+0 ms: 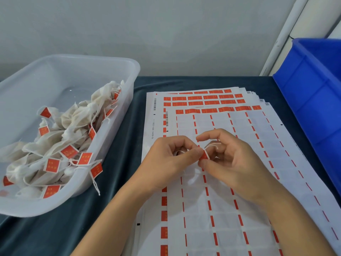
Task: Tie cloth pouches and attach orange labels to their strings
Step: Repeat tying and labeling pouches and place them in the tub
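Both hands meet over the label sheets (212,209) at the middle of the table. My left hand (169,163) and my right hand (232,163) pinch a small orange label (204,155) between their fingertips, folded around a white string (215,144). The string loops up under my right fingers. A bit of white cloth pouch (180,151) shows inside my curled left hand, mostly hidden. The sheets are largely peeled, with rows of orange labels (212,100) left at their far ends.
A translucent plastic tub (118,74) at the left holds several tied pouches with orange labels (53,165). A blue crate (313,100) stands at the right edge. Dark cloth (83,218) covers the table; a grey wall stands behind.
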### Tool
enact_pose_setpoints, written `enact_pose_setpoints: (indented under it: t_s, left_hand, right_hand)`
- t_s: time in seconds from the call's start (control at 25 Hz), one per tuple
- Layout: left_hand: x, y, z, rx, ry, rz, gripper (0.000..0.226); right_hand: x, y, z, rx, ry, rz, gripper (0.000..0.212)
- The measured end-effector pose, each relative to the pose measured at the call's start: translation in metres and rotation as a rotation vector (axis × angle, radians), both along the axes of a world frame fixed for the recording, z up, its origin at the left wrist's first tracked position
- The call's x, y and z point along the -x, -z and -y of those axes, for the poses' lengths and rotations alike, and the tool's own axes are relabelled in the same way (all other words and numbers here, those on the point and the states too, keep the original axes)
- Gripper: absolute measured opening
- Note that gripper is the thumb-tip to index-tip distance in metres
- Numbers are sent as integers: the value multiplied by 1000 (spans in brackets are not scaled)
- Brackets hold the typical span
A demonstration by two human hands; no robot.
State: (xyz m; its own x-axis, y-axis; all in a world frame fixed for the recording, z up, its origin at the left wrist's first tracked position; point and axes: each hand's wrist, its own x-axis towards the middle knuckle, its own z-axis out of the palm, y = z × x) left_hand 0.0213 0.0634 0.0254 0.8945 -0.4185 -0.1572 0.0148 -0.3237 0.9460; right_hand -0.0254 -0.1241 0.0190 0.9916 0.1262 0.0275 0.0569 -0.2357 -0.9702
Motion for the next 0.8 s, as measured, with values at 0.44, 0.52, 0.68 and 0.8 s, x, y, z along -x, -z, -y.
enact_pose_setpoints:
  t_s: [0.44,0.52,0.68,0.8]
  left_hand:
    - [0,4,0,-39,17,39,17]
    - [-1,5,-1,-31,11,14,18]
    - [-2,7,0,-40,-12,27,16]
    - [-1,9,1,-52,-23,75,16]
  right_hand:
    - [-3,1,4,77,36,-11,10]
    - [-3,2,3,102,64,-12,12]
    - [-3,2,4,95,102,10,12]
    - [-3,4,3,96,103,18,14]
